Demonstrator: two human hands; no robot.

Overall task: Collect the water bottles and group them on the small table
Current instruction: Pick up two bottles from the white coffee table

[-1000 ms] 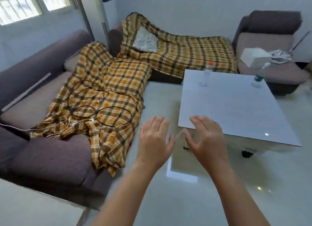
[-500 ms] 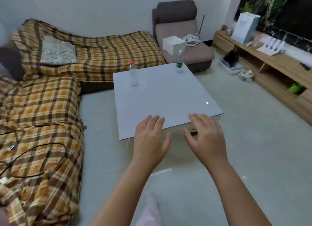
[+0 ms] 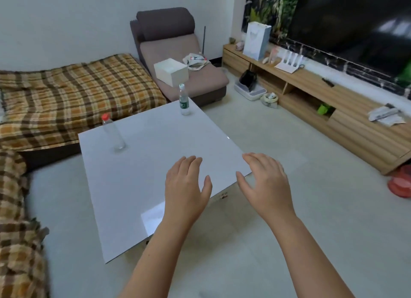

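A low white square table fills the middle of the head view. On its far left part stands a clear bottle with a red cap. At its far corner a second clear bottle with a green label and pale cap stands upright. My left hand hovers over the table's near half, palm down, fingers apart, holding nothing. Past the table's right corner my right hand is likewise spread and empty. Both hands are well short of either bottle.
A sofa with a plaid blanket runs along the left and back. A brown chair with a white box stands behind the table. At the right are a long wooden TV cabinet, a litter tray and a red object on the tiled floor.
The view has swung right, from the plaid sofa to the table and TV cabinet. The table now lies closer and under my hands. Both hands stay spread and empty.
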